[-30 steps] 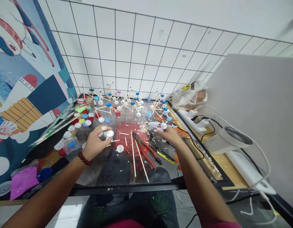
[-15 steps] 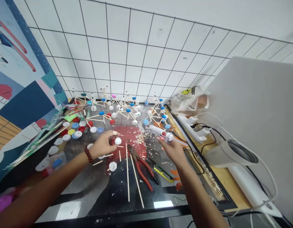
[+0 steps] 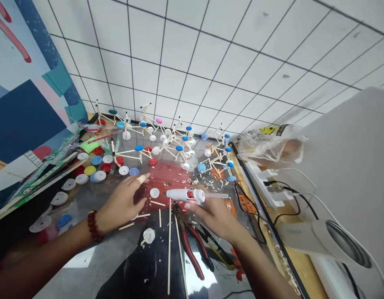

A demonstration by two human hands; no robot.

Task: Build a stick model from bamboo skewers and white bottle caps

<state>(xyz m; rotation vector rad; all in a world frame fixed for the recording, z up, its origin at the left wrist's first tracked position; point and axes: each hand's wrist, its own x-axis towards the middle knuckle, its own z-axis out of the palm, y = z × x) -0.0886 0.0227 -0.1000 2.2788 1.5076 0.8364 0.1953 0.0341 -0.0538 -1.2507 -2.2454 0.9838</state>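
My right hand [image 3: 217, 216] is wrapped round a white hot glue gun [image 3: 181, 194], with a clear glue stick [image 3: 218, 195] projecting from its back end. Its nozzle points left at a small white bottle cap [image 3: 154, 192] on the red patch [image 3: 170, 172] of the tabletop. Beside that cap, my left hand [image 3: 121, 203] holds nothing, its thumb and fingers apart. Another white cap [image 3: 148, 236] with a short stick on it lies nearer me. Red-handled pliers [image 3: 192, 247] lie below the glue gun, alongside long thin wooden sticks [image 3: 170, 253].
Several small stick-and-cap models [image 3: 179, 148] stand along the tiled wall. Loose coloured caps [image 3: 90, 170] spread over the left side. Yellow-and-black cutters [image 3: 218, 251] lie right of the pliers. Farther right are a power strip [image 3: 263, 182], cords and a plastic bag [image 3: 260, 145].
My left hand has let go of the white cap, which now lies on the red patch. The glue gun has moved left towards it. The camera view has shifted.
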